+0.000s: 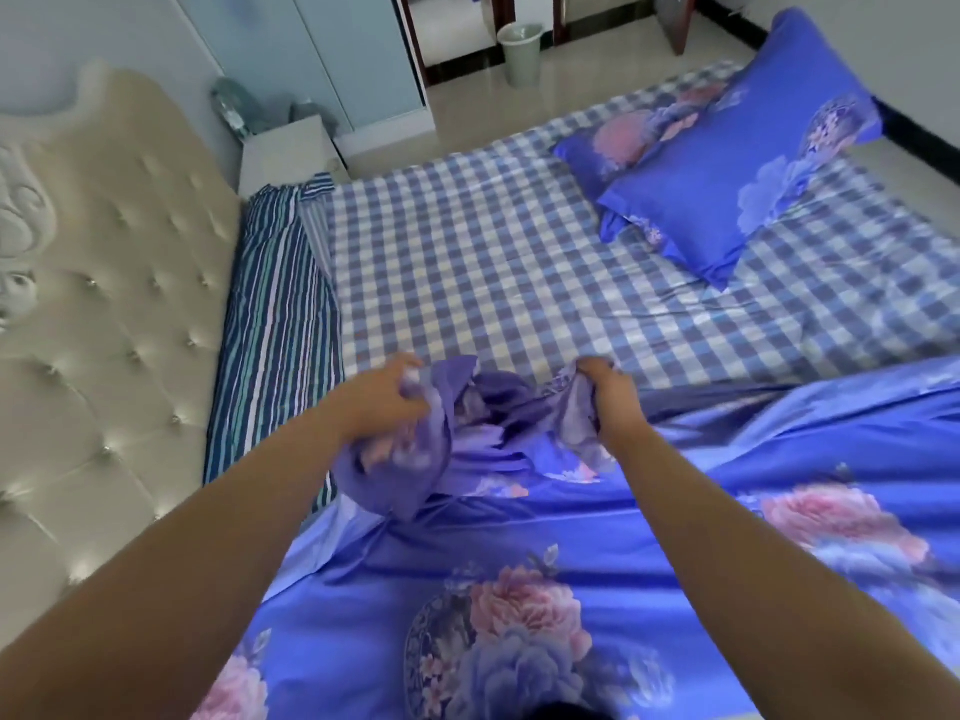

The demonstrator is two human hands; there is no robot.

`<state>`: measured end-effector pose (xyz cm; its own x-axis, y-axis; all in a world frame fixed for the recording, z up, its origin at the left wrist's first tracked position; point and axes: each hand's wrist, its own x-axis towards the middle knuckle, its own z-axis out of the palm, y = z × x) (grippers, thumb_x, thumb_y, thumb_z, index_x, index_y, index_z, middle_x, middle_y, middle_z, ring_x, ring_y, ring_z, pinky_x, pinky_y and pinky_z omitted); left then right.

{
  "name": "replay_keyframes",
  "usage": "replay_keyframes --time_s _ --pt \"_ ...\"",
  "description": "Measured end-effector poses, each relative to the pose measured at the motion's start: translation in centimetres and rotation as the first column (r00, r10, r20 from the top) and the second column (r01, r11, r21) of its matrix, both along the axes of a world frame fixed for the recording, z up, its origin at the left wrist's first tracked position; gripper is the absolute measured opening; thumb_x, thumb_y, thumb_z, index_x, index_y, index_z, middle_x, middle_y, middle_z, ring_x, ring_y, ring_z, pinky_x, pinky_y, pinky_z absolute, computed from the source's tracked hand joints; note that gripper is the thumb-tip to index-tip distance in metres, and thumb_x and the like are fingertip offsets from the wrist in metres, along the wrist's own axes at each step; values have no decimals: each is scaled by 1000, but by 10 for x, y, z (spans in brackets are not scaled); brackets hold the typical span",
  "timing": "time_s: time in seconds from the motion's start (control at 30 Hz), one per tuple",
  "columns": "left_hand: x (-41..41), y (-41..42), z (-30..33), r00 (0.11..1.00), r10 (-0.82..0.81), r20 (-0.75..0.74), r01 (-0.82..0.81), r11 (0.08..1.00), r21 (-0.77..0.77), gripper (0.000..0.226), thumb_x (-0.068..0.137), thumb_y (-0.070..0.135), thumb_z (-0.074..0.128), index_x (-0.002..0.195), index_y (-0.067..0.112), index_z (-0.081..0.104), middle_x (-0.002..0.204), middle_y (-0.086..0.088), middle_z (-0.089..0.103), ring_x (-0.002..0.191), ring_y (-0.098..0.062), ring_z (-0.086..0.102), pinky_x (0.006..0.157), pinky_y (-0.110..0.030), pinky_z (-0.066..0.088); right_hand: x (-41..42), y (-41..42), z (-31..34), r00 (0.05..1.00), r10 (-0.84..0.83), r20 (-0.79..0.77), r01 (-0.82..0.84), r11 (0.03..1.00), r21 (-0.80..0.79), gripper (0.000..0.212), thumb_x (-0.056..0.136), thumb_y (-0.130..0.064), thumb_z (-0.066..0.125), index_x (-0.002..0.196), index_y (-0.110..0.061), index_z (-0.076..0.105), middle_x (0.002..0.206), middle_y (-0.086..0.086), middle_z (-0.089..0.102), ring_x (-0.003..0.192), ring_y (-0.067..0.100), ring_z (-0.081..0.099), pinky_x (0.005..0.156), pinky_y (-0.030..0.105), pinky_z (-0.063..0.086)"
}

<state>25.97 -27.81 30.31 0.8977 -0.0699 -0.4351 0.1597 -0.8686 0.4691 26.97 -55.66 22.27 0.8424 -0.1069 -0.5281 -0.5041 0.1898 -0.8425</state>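
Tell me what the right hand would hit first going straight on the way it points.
Probably the checked sheet just beyond it: the right hand, gripping the floral cover, points low across that sheet.

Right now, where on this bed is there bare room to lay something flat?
The blue-and-white checked sheet lies bare between the striped mattress edge and the two blue floral pillows. Nearer, the bunched blue floral duvet cover takes up the rest.

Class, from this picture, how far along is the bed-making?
Done: the checked sheet lies spread and two pillows sit in floral cases. In hand: left hand and right hand grip the bunched edge of the floral cover. Left: spreading it over the sheet, probably.
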Motion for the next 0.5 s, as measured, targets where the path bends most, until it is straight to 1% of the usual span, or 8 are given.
replay_keyframes --time_s 0.07,0.1,0.17,0.23,0.3,0.37,0.4,0.5 --pt "-29 -11 -17 910 -304 -283 411 761 502 83 79 41 62 147 35 15 120 -7 59 98 -24 63 75 -30 47 11 -3 16 939 302 165 -269 943 -195 64 66 -66 66 88 -6 58 61 4 59 64 21 59 77 44 49" --pt "-39 -10 -24 867 -344 -360 498 609 617 92 78 45 63 150 32 7 135 -9 47 109 -28 58 77 -31 43 12 -4 25 832 546 102 -463 783 -414 79 60 -73 66 109 -12 55 78 2 64 77 21 60 81 41 48" --pt "-49 -2 -36 870 -287 -402 493 489 720 89 84 37 61 152 21 6 142 -10 38 118 -30 53 82 -34 43 3 -13 26 513 794 -326 -680 144 -719 102 63 -67 70 144 -25 25 102 -8 63 99 18 58 89 34 45" --pt "-44 11 -43 909 -207 -362 417 423 804 60 94 24 48 148 13 24 133 -7 51 116 -26 55 87 -34 45 -14 -28 13 366 593 -717 -595 -443 -670 94 79 -48 68 150 -16 16 124 -3 58 120 22 51 98 39 43" --pt "-44 23 -35 905 -179 -385 425 354 833 38 95 18 42 132 15 51 120 0 60 107 -21 60 80 -32 46 -19 -43 1 376 369 -850 -517 -678 -523 55 93 -32 51 144 -21 36 143 2 42 135 26 36 103 43 37" --pt "-40 43 -30 944 -60 -325 322 397 860 29 91 22 47 113 23 66 105 5 64 95 -17 61 72 -29 44 -7 -72 -5 408 245 -880 -567 -687 -454 43 91 -28 46 134 -24 49 136 2 49 127 28 45 92 46 38" --pt "-38 56 -29 957 -20 -291 273 415 868 25 90 25 51 107 25 69 103 6 65 94 -17 62 72 -29 45 3 -90 4 496 253 -830 -615 -573 -542 40 88 -29 46 126 -25 56 127 2 56 116 29 53 84 45 40" --pt "-24 89 -28 984 127 -123 30 567 823 27 88 32 52 107 20 67 109 0 67 101 -22 63 83 -33 49 36 -144 31 797 257 -546 -578 66 -813 32 89 -29 45 107 -11 65 102 12 65 95 32 59 73 35 41"
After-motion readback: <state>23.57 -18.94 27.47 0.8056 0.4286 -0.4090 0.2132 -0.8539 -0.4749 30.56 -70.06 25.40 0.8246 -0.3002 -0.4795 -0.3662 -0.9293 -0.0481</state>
